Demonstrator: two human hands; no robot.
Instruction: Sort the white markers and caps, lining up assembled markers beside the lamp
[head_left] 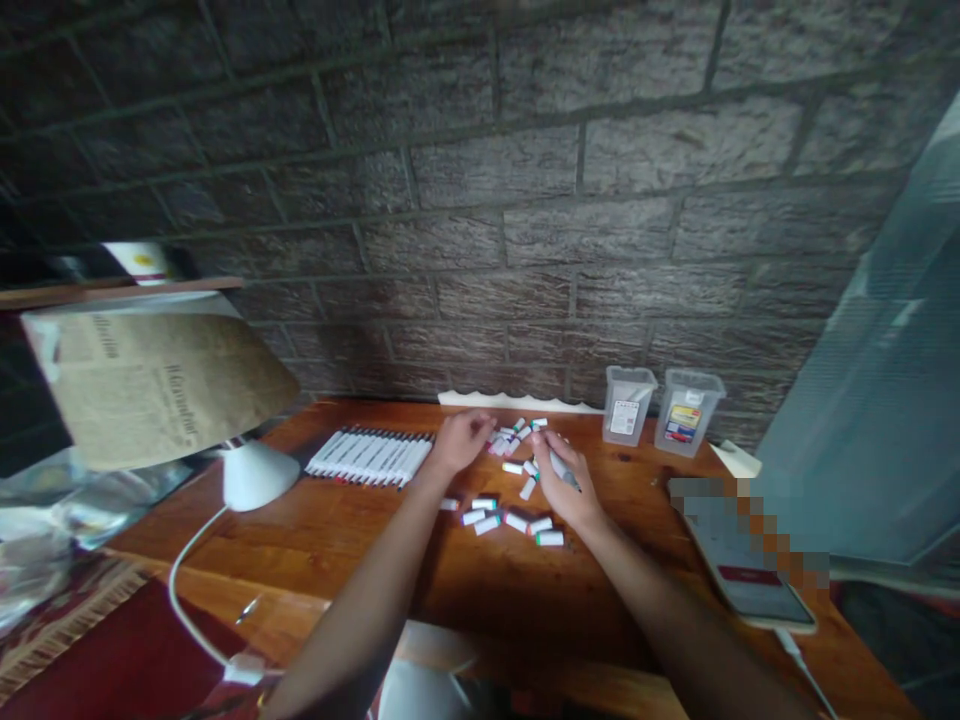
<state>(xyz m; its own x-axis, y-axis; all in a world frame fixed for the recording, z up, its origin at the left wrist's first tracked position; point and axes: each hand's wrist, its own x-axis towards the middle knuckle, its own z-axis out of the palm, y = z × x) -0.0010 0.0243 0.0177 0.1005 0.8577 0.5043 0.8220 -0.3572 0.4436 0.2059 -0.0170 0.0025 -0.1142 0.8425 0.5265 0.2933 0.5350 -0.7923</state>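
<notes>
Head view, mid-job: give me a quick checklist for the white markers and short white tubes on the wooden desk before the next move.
1. Right hand has the tapered white marker in its fingers: ok.
2. Left hand is free of anything held: cannot tell; its fingers hide what lies under them.
3. Row of white markers lies side by side: ok.
4. Short white tubes with coloured ends are in order: not ok; they lie scattered.
5. Clear plastic containers stand upright: ok; contents cannot tell.
</notes>
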